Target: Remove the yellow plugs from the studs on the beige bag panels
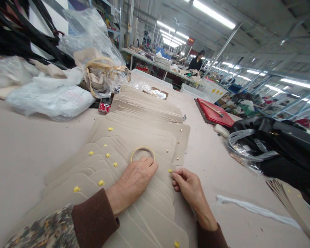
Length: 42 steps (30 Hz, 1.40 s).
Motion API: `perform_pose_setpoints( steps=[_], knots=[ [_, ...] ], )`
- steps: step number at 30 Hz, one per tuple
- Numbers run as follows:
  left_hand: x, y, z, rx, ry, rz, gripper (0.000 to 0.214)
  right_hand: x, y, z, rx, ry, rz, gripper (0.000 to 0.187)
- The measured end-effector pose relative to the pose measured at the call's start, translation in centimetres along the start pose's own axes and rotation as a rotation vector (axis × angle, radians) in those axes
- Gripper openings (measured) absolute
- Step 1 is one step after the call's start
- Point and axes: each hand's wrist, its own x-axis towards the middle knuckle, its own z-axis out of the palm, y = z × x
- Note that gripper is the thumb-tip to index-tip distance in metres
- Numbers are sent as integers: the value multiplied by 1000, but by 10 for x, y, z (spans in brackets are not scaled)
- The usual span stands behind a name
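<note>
Several beige leather panels [134, 137] lie fanned out in an overlapping row down the table, many with a small yellow tab [76, 188] stuck near one edge. My left hand [135, 179] rests palm down on the panels, its fingers on a roll of yellow tape [142, 154]. My right hand [187, 186] lies beside it with fingertips pinched together at a yellow tab [169, 170] on a panel's edge.
Plastic bags [51, 98] and tan straps [103, 69] pile at the back left, with a red calculator [105, 105] beside them. A red board with a hammer [214, 112] and black bags [281, 144] lie at the right. A person [196, 62] works at a far table.
</note>
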Motion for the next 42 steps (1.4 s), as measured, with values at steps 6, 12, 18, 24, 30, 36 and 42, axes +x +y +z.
perform_pose_setpoints(
  steps=[6, 12, 18, 24, 30, 36, 42],
  knots=[
    [1, -1, 3, 8, 19, 12, 22, 0, -8, 6, -266, 110, -155, 30],
    [1, 0, 3, 9, 25, 14, 18, 5, -14, 11, -394, 130, -299, 25],
    [-1, 0, 2, 18, 26, 33, 16, 7, -10, 5, -525, 4, -396, 27],
    [-2, 1, 0, 26, 33, 11, 22, 3, -12, -8, -316, -21, -306, 38],
    [-1, -1, -3, 32, 23, 15, 22, 1, -17, -18, -198, 191, -336, 33],
    [-3, -2, 0, 14, 46, 13, 20, -7, -17, -4, -397, 83, -366, 23],
    [-4, -1, -3, -7, 22, 22, 23, -3, -20, 3, -576, 38, -432, 23]
  ],
)
